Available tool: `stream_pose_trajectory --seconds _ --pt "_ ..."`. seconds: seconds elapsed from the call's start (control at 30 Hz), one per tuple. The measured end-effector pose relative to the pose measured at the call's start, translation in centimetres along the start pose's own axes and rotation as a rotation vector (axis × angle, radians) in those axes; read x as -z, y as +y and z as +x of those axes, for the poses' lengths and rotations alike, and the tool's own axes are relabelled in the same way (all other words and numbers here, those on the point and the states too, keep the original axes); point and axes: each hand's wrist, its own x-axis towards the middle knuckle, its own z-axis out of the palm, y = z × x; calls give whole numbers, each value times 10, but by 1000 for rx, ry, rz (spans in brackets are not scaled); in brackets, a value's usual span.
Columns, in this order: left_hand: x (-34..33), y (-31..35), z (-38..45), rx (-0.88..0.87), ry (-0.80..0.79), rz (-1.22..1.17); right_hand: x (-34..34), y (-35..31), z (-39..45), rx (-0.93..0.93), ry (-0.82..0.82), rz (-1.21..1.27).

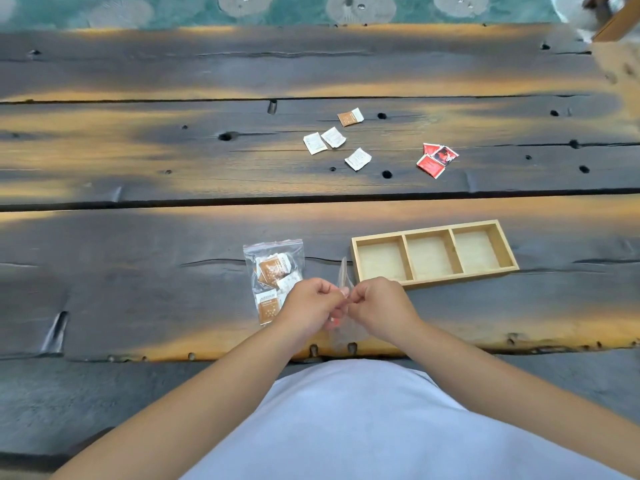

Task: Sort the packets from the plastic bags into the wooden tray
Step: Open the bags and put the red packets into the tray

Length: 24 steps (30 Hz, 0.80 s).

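My left hand [311, 304] and my right hand [379, 304] meet near the table's front edge, both pinching a clear, seemingly empty plastic bag [343, 271]. Just left of them lies a zip bag [272, 268] filled with brown and white packets, partly covered by my left hand. The wooden tray [434, 252] with three bare compartments sits to the right. Farther back lie three white packets [333, 136], a brown-and-white packet [350, 117] and a small heap of red packets [435, 159].
The table is dark, weathered planks [173, 254] with gaps, knots and holes. A teal patterned floor shows beyond its far edge. A pale wooden object [620, 26] stands at the top right corner.
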Motion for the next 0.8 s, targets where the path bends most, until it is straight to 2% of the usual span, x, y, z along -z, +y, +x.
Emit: stream_pose_trajectory --seconds 0.1,0.23,0.33,0.47,0.53,0.63,0.8 --pt "-3 -2 -3 13 29 24 -4 -1 -3 1 2 -18" --pt "-1 -1 -8 -6 50 59 -6 0 -4 -23 -61 102" --pt "1 -3 -11 -25 54 74 -2 -4 -7 1 -107 36" --pt "2 -9 -9 -55 96 66 -6 -9 -8 48 -61 -4" --pt "4 -12 -9 -63 104 19 -11 -7 -7 17 -35 140" --pt "7 -14 -9 -46 15 -93 -14 -2 -8 -65 -23 452" --pt "12 -16 -4 5 -61 -213 -10 -3 -11 -169 -184 837"
